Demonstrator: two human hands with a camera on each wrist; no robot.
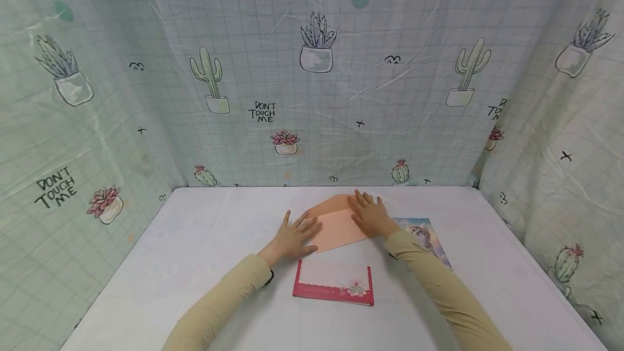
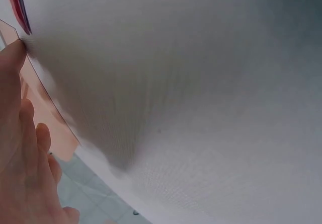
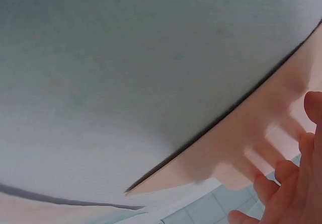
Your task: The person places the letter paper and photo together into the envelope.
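Note:
A peach-coloured envelope (image 1: 336, 230) lies on the white table with its pointed flap folded out at the far side. My left hand (image 1: 294, 236) rests on its left edge, fingers spread. Across its upper right part lies my right hand (image 1: 370, 215), fingers extended over the flap. In the left wrist view, the thumb of the left hand (image 2: 25, 158) touches the near edge of the envelope (image 2: 58, 128). The right wrist view has the right hand (image 3: 294, 194) beside the envelope (image 3: 201, 161), casting finger shadows on it.
Nearer on the table lies a red-bordered white card (image 1: 333, 280) with a flower print. A picture card with a cat (image 1: 421, 234) lies at the right, partly hidden by the right forearm. A curtain (image 1: 312, 96) printed with cacti stands behind the table and at both sides.

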